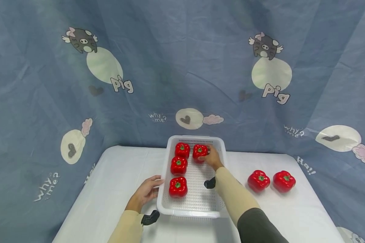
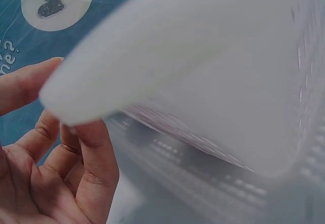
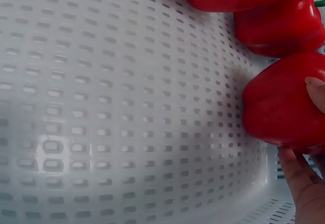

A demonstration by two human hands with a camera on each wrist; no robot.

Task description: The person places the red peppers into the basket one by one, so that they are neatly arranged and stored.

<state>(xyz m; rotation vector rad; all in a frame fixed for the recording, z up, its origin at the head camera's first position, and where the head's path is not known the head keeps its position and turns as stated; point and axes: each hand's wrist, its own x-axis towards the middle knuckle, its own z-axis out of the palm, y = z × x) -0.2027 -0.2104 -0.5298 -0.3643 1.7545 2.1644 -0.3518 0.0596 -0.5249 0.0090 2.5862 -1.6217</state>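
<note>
A red bell pepper [image 1: 199, 151] is in the back right part of a white plastic basket [image 1: 197, 213], and my right hand [image 1: 213, 158] grips it by its right side. In the right wrist view the thumb lies on the held pepper [image 3: 284, 102] and the other fingers curl beneath it. My left hand [image 1: 146, 189] pinches the left rim of the basket, thumb and fingers on either side of the blurred rim [image 2: 81, 92] in the left wrist view. Down the basket's left side stand three more red peppers [image 1: 178, 165], stems up.
Two red bell peppers [image 1: 258, 181] lie side by side on the white table [image 1: 130, 162], to the right of the basket. Behind the table hangs a blue cloth [image 1: 182, 84] printed with pigs. The basket floor [image 3: 127, 102] is perforated.
</note>
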